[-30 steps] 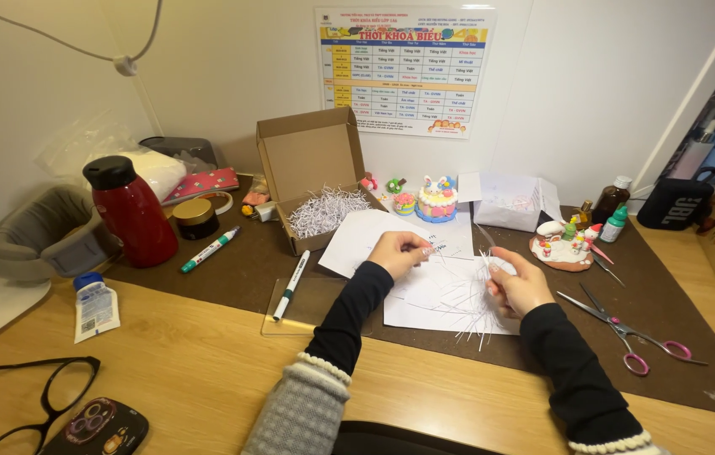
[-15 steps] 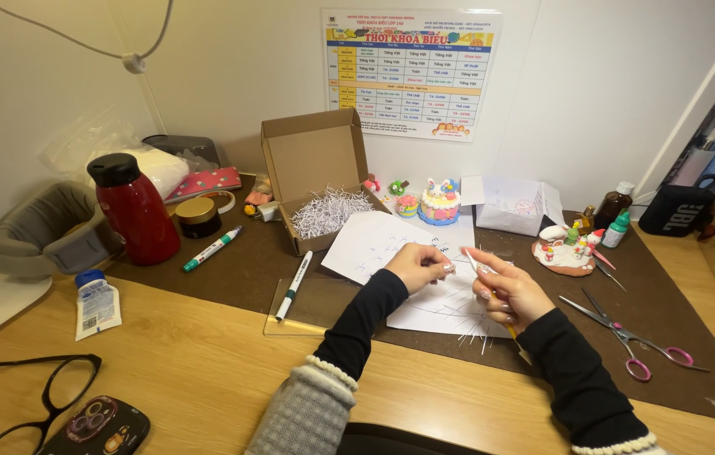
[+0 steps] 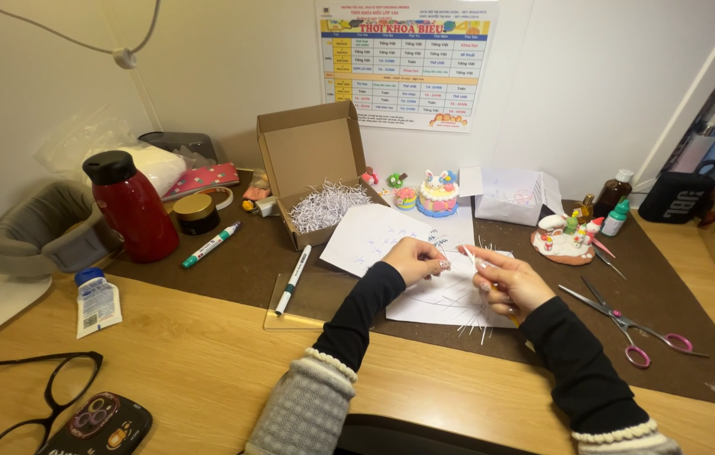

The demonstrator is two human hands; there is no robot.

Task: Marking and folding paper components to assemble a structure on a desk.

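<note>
Centrally in frame: left hand (image 3: 419, 259) and right hand (image 3: 505, 278) raised just above white paper sheets (image 3: 450, 295) on desk (image 3: 163, 371). Each grip narrow, pinched on a thin white strip (image 3: 468, 255) between fingertips. Scissors (image 3: 627, 324) at right, cardboard box (image 3: 315, 168) above.

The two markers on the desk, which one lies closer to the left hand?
The black-capped white marker resting on the clear ruler, just left of the left hand. The green-capped marker lies farther left, beside the red flask.
</note>
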